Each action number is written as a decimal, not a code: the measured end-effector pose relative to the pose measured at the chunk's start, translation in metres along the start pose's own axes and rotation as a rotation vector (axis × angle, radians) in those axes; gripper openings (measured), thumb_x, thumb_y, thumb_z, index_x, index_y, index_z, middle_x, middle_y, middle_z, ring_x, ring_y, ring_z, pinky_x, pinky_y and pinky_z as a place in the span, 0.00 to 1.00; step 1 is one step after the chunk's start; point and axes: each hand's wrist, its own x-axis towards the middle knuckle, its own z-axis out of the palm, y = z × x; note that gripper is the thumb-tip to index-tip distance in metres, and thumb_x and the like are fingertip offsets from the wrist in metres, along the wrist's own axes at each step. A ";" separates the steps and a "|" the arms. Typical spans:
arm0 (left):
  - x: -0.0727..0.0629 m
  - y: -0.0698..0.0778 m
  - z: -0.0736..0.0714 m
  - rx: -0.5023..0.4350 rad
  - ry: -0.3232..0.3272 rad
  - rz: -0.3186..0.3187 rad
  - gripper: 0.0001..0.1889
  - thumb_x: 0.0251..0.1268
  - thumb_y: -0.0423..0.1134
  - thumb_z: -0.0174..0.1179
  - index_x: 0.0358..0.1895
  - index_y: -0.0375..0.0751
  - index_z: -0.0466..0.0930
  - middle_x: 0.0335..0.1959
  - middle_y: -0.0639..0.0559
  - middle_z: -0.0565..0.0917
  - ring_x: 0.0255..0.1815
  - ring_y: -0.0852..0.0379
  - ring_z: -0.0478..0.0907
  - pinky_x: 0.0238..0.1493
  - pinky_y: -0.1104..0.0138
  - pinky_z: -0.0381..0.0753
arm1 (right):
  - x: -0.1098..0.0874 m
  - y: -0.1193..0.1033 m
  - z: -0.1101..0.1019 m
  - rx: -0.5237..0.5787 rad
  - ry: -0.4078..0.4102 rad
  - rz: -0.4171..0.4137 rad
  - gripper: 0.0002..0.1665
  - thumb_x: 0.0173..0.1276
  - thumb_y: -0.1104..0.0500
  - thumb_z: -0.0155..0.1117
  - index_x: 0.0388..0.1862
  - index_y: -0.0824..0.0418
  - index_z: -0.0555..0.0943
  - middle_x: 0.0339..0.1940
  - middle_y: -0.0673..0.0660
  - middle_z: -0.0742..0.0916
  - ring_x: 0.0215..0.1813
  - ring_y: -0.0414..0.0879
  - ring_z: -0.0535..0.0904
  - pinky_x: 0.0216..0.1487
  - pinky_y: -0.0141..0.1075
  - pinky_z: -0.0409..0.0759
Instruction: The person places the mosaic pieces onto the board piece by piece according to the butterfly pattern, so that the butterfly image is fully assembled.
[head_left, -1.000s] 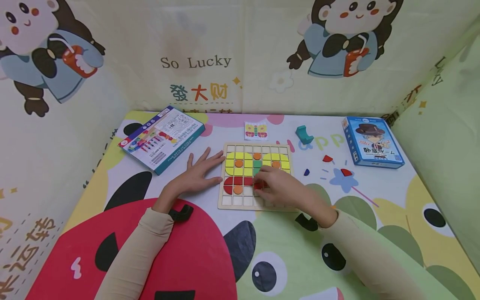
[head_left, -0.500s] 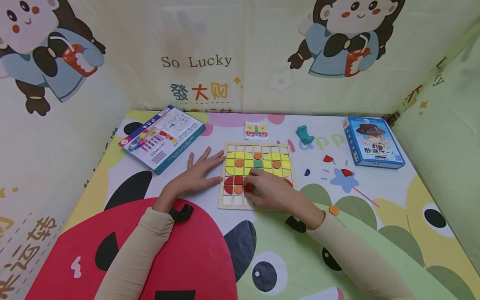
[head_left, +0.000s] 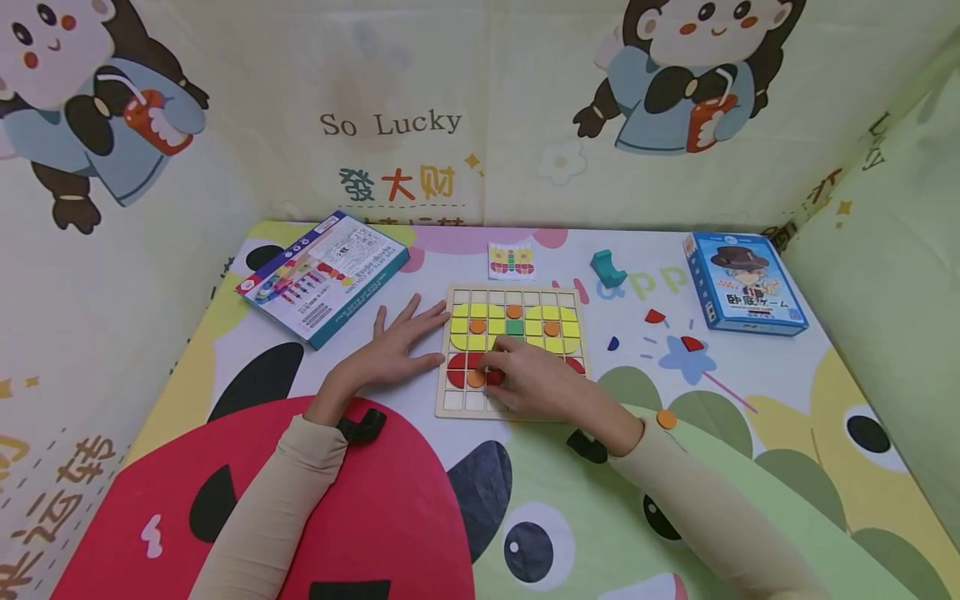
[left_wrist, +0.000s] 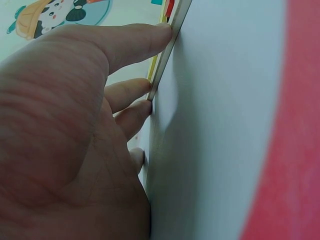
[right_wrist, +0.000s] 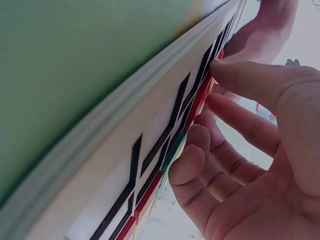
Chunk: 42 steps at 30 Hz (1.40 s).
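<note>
A wooden grid board (head_left: 480, 412) lies on the table, filled in part with yellow, orange, green and red flat pieces. My left hand (head_left: 393, 348) lies beside it with fingers spread; in the left wrist view the thumb and fingertips (left_wrist: 162, 36) touch the board's edge (left_wrist: 166, 56). My right hand (head_left: 540, 382) is over the board's lower middle. Its thumb and index finger pinch a small red tile (right_wrist: 200, 95) at the grid, just right of an orange disc (head_left: 476, 378). That hand covers several cells and part of the red row.
Behind the board lies a butterfly pattern card (head_left: 512, 262). A teal bracket-shaped piece (head_left: 608, 269) and a blue box (head_left: 746, 285) stand to the right, a flat white box (head_left: 327, 279) to the left. Loose red pieces (head_left: 692, 343), a blue piece (head_left: 613, 343) and an orange disc (head_left: 666, 419) lie right.
My right hand has moved left over the board, most of it in the first half second, uncovering red at the right side and the loose orange disc. My left hand has stayed still.
</note>
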 end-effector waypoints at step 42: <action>0.000 -0.003 0.002 0.013 0.002 0.002 0.44 0.71 0.55 0.64 0.86 0.53 0.57 0.90 0.52 0.52 0.92 0.40 0.29 0.80 0.29 0.16 | -0.078 0.105 -0.048 0.035 0.124 0.330 0.19 0.72 0.59 0.72 0.60 0.61 0.86 0.52 0.62 0.87 0.46 0.53 0.81 0.46 0.42 0.87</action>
